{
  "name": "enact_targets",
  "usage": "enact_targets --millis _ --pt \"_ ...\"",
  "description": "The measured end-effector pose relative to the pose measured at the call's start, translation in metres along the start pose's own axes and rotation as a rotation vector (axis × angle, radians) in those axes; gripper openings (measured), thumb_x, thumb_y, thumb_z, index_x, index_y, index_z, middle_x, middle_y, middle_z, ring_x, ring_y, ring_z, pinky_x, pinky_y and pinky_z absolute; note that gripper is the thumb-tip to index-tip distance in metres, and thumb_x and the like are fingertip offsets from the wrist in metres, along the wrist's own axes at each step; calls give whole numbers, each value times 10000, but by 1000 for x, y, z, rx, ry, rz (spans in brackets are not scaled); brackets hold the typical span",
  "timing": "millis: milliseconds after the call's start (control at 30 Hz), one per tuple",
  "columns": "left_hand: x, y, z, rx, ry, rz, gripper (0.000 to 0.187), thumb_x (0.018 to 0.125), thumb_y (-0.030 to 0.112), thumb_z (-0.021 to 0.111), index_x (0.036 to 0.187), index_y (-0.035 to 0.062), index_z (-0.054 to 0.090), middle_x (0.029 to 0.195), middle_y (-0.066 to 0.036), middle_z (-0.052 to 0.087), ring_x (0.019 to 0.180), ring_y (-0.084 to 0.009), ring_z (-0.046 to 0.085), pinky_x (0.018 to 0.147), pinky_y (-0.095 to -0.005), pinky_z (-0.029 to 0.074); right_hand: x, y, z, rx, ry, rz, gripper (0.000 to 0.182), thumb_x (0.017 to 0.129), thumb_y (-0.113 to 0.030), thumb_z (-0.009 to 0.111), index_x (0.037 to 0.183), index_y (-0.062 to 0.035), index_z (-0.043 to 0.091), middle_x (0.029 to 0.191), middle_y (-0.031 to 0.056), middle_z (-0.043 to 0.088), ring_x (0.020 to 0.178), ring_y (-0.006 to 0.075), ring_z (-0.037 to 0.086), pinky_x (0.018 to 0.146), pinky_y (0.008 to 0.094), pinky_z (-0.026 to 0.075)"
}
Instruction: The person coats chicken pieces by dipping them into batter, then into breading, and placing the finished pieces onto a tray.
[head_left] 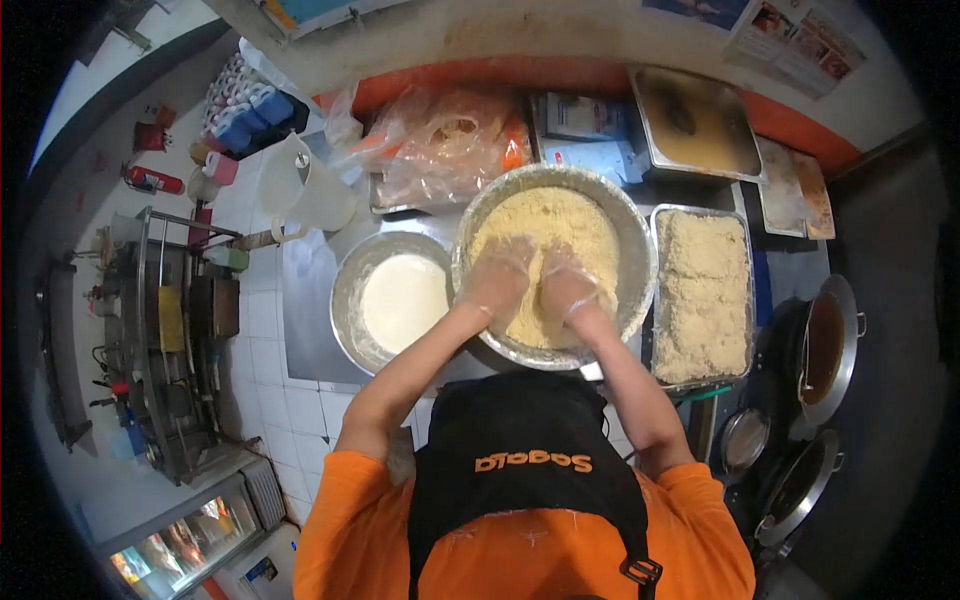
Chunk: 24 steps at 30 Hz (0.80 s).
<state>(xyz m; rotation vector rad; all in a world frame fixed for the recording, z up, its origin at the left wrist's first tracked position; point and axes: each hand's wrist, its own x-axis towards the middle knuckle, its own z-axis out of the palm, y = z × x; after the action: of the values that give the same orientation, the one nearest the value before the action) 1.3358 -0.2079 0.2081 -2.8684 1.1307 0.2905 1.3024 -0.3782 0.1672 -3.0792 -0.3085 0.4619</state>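
A large metal bowl [640,225] of yellowish crumbs [545,208] stands in front of me. Both my hands wear thin clear plastic gloves and are down in it. My left hand [498,275] presses into the crumbs on the left side, its fingertips sunk in them. Close beside it, my right hand [572,280] is pushed in the same way, fingers mostly hidden. Whether either hand grips a piece under the crumbs does not show. To the left sits a metal bowl of white batter [405,300]. On the right, a metal tray [652,330] holds crumb-coated pieces [703,295].
Plastic bags [450,140] lie behind the crumb bowl. A deep metal container [700,120] of brownish liquid stands at the back right. Pans of dark oil [825,350] are at far right. A white plastic jug [310,190] stands at the left.
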Motion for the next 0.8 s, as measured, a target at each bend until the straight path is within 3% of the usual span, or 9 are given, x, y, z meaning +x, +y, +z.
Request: enact_targets --millis 133,233,300,333,367,467,567,633,800 --pt "-1 6 -18 -20 11 -62 603 931 138 451 1504 -38 382 1502 -220 482 1414 -321 447 1190 -427 306 -3 35 -60 362 -39 10 457 931 -209 533 1257 104 598 1110 328 679 1051 417 687 931 484 538" --pt "4 0 -6 -192 67 -151 559 936 148 469 1460 -47 455 1530 -174 469 1401 -307 473 1169 -441 343 8 33 -37 526 75 307 485 860 -432 737 1003 30 713 1002 266 710 922 398 697 810 467 542" --pt "23 -5 -30 -367 -493 -248 609 902 137 511 1475 -48 422 1524 -213 455 1387 -357 471 1115 -388 411 34 23 -4 653 41 356 471 859 -413 746 1017 30 715 981 258 713 928 372 701 811 454 542" --pt "19 -5 -26 -363 -488 -239 609 902 137 511 1475 -48 422 1524 -213 455 1387 -357 471 1115 -388 411 39 23 0 766 15 389 458 857 -394 754 1030 29 717 960 251 715 934 347 705 813 440 542" --pt "11 -12 -19 -362 -255 -183 620 884 120 525 1478 -28 426 1452 -225 514 1325 -367 518 1070 -390 447 35 28 3 944 129 262 407 873 -289 765 1107 37 698 950 187 730 929 266 711 816 386 544" --pt "-6 -36 -4 -430 162 -154 635 854 81 549 1477 17 446 1336 -233 602 1224 -363 592 1017 -399 488 36 33 13 1623 349 191 454 811 -302 812 1062 57 694 971 230 733 903 306 716 813 389 548" --pt "-13 -54 13 -756 499 -126 624 853 66 557 1470 35 468 1266 -236 643 1160 -344 630 1006 -401 490 8 26 -47 1742 443 105 419 803 -185 801 1145 24 677 1003 182 742 910 264 715 799 373 547" --pt "-22 -65 14 -1067 486 -142 614 878 80 555 1483 33 458 1289 -248 637 1166 -323 634 1010 -368 474 8 35 -69 1460 389 118 447 788 -196 815 1162 6 677 1037 172 739 934 265 712 813 367 545" --pt "-6 -64 24 -978 690 -7 616 882 85 558 1489 49 455 1162 -227 682 1000 -318 677 884 -415 512 -10 6 -113 858 392 -29 604 732 -289 864 1259 -68 665 1221 181 687 1082 315 676 945 391 536"
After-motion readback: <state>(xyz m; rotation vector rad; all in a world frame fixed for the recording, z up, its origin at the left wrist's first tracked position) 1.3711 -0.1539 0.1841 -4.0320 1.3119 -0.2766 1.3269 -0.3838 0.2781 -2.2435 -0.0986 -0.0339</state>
